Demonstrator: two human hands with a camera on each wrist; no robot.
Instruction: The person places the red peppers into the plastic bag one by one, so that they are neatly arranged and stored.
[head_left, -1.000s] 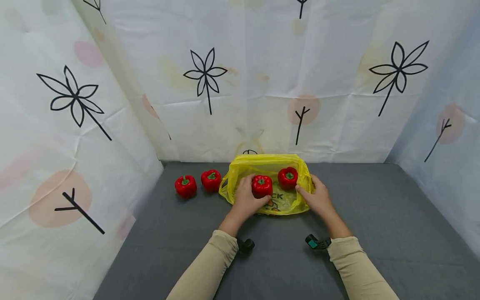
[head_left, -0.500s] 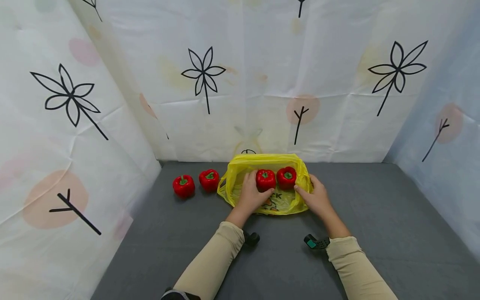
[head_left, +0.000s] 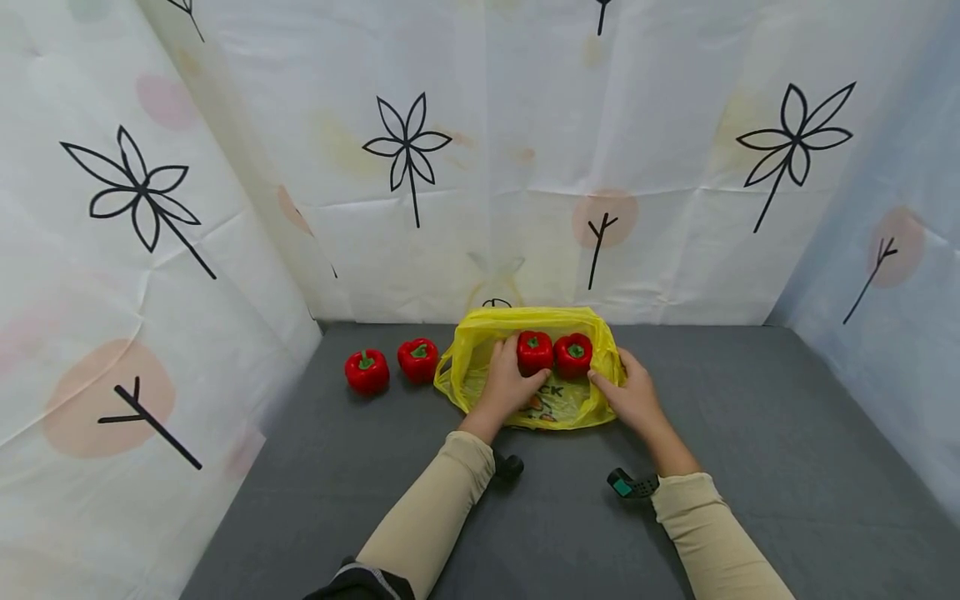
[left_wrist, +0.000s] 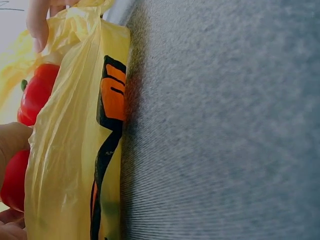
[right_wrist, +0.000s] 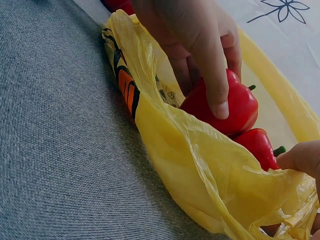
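A yellow plastic bag (head_left: 480, 333) lies with its mouth spread wide on the grey table. Inside it, my left hand (head_left: 507, 385) grips a red bell pepper (head_left: 535, 353), thumb on the near side and fingers round the left and back. A second bell pepper (head_left: 573, 357) sits in the bag right beside that one; in the right wrist view the two overlap. My right hand (head_left: 636, 396) pinches the bag's right edge, its thumb inside the rim close to the second pepper. The left wrist view shows the bag's printed near wall (left_wrist: 75, 140) hiding part of both peppers.
Two more red bell peppers stand on the table left of the bag: one at the far left (head_left: 367, 372), the other (head_left: 417, 361) near the bag's left handle. A patterned white cloth wall (head_left: 495, 250) rises behind the table (head_left: 750, 433).
My left hand has carried its pepper rightward and slightly back inside the bag, up beside the second pepper. My right hand keeps its hold on the bag's edge.
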